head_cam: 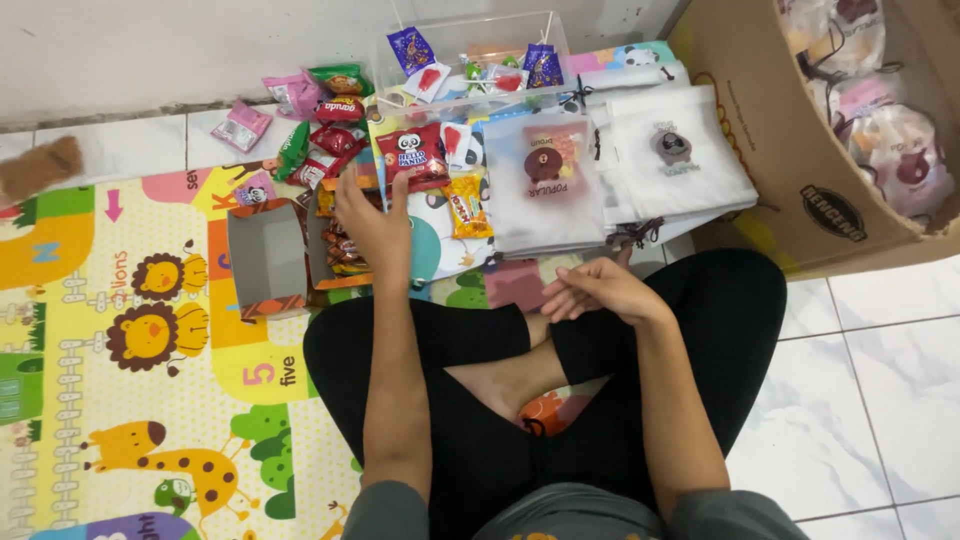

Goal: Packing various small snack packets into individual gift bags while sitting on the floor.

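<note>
Left hand (372, 222) fingers together over orange snack box (338, 250) | right hand (598, 290) loosely curled, empty | red packet (412, 155) beyond

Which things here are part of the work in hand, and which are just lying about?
In use: left hand, snack packets, open box, pouches, right hand.
Lying about: play mat, cardboard carton, brown toy.

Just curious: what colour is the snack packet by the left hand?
Red packet, clearest in the head view.

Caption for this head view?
Seated person's left hand reaches into an orange snack box; right hand rests beside white pouches.
</note>
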